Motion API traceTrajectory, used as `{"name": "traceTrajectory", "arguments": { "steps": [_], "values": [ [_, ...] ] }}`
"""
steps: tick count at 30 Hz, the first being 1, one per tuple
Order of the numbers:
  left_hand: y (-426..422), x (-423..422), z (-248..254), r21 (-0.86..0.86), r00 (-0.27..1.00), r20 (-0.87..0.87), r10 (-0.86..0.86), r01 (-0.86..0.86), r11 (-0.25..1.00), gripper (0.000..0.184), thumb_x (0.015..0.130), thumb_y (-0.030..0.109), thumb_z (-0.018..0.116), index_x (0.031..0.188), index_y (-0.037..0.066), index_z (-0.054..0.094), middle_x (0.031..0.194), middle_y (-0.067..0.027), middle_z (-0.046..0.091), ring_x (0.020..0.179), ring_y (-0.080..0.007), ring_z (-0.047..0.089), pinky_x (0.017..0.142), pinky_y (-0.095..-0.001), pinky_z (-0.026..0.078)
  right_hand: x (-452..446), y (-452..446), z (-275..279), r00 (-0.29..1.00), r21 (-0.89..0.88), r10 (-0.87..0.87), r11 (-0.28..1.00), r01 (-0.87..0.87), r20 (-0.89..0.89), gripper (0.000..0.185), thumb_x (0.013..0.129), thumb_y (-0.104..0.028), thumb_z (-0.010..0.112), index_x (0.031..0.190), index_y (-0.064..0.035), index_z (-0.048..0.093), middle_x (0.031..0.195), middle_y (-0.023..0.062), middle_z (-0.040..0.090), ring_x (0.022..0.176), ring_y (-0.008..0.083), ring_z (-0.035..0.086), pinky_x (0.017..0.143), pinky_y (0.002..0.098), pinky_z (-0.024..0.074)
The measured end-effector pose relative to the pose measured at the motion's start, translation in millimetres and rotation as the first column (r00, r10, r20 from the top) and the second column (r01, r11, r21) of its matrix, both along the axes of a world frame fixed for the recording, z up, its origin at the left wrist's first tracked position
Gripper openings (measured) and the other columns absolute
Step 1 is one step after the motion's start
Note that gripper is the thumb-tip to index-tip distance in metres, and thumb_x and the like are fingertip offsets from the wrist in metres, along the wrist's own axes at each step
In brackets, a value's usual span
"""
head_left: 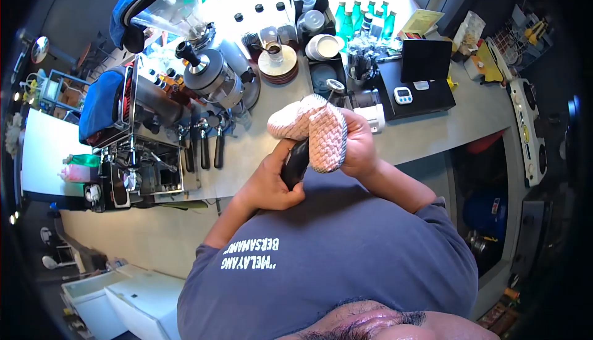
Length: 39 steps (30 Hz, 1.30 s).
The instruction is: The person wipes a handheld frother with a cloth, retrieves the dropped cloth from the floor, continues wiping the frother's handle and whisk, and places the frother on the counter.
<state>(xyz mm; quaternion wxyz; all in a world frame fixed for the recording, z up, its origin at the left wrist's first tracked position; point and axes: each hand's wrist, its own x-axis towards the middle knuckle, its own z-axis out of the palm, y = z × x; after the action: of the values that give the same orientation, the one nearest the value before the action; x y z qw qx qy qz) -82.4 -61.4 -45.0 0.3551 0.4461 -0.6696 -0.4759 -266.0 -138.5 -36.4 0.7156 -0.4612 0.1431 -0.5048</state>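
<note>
We seem midway, our left hand point(267, 181) gripping a black handle point(296, 162), our right hand point(361, 148) a pale textured cloth point(327, 141), neither set down.

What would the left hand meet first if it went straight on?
Past the black handle it grips, the left hand would probably meet the pale cloth first; the exact depth gap is unclear.
</note>
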Motion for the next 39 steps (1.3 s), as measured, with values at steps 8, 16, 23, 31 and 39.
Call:
{"name": "traceTrajectory", "arguments": {
  "steps": [8, 16, 23, 31, 39],
  "values": [
    [-1.4, -6.2, -10.1, 0.025, 0.998, -0.039, -0.041, 0.042, 0.999, 0.078, 0.071, -0.001, 0.061, 0.143, 0.001, 0.031, 0.098, -0.0045, 0.057, 0.078, -0.0083, 0.056, 0.070, -0.0238, 0.048, -9.0, 1.7, -4.6, 1.000, 0.076, 0.016, 0.997, -0.014, -0.023, 0.027, 0.088, -0.006, 0.071, 0.113, 0.0032, 0.065, 0.105, 0.0073, 0.070, 0.095, 0.0113, 0.064, 0.085, 0.0270, 0.0529],
    [-10.2, -17.3, -19.4, 0.005, 0.988, -0.132, -0.082, 0.083, 0.997, 0.079, 0.071, -0.003, 0.059, 0.144, 0.002, 0.030, 0.097, -0.0039, 0.056, 0.077, -0.0079, 0.055, 0.068, -0.0235, 0.047, -20.1, 4.5, -1.7, 1.000, 0.058, -0.012, 0.998, 0.014, -0.029, 0.030, 0.088, -0.007, 0.072, 0.115, 0.0022, 0.064, 0.108, 0.0071, 0.069, 0.097, 0.0120, 0.064, 0.087, 0.0276, 0.0522],
    [-14.2, -21.9, -14.3, 0.034, 0.984, -0.124, -0.126, 0.131, 0.991, 0.074, 0.071, -0.002, 0.060, 0.140, 0.003, 0.035, 0.093, -0.0030, 0.056, 0.075, -0.0086, 0.054, 0.067, -0.0250, 0.047, -30.1, 2.0, 0.0, 0.995, 0.027, -0.073, 0.997, 0.075, -0.061, 0.029, 0.088, -0.006, 0.071, 0.115, 0.0026, 0.065, 0.107, 0.0073, 0.069, 0.095, 0.0124, 0.065, 0.086, 0.0280, 0.0527],
    [-18.6, -22.2, -13.2, 0.058, 0.984, -0.108, -0.142, 0.149, 0.987, 0.071, 0.071, -0.002, 0.059, 0.138, 0.004, 0.035, 0.091, -0.0032, 0.056, 0.072, -0.0088, 0.055, 0.066, -0.0241, 0.047, -29.3, -1.2, -0.4, 0.995, 0.017, -0.081, 0.997, 0.082, -0.057, 0.028, 0.088, -0.005, 0.069, 0.115, 0.0022, 0.065, 0.107, 0.0072, 0.069, 0.095, 0.0123, 0.065, 0.085, 0.0273, 0.0529],
    [-18.6, -16.3, -10.6, 0.038, 0.984, -0.094, -0.151, 0.155, 0.987, 0.072, 0.071, -0.002, 0.060, 0.139, 0.005, 0.034, 0.095, -0.0039, 0.055, 0.077, -0.0096, 0.055, 0.067, -0.0242, 0.047, -28.2, -2.6, 3.5, 0.993, 0.014, -0.089, 0.996, 0.091, -0.081, 0.028, 0.087, -0.006, 0.071, 0.113, 0.0014, 0.065, 0.105, 0.0059, 0.069, 0.093, 0.0110, 0.064, 0.085, 0.0268, 0.0527]
  ]
}}
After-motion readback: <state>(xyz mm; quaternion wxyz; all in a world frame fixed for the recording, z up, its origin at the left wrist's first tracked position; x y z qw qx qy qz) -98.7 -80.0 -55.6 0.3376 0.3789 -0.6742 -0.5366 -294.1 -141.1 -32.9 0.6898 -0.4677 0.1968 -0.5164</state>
